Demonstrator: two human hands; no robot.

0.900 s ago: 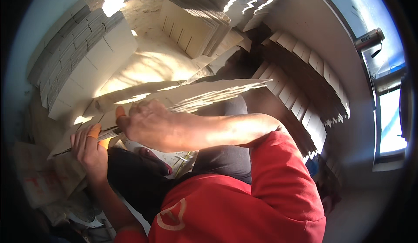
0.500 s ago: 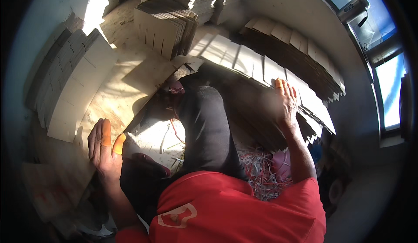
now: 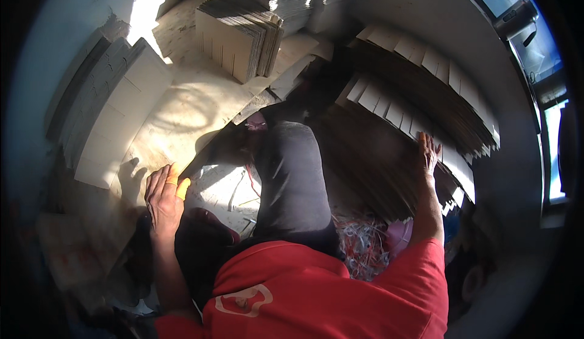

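Harsh sunlight from upper left, deep shadows, fisheye-bent blurred dark rim

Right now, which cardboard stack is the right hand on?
The fanned stack on the person's right, its pale flaps stepped in rows. The right hand lies flat on it. The upright bundle ahead and the leaning stack at left are untouched.

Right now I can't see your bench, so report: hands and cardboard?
Left hand flat on the cardboard sheet, orange thing under its fingers. Right hand on the stacked cardboard. Knee between them.
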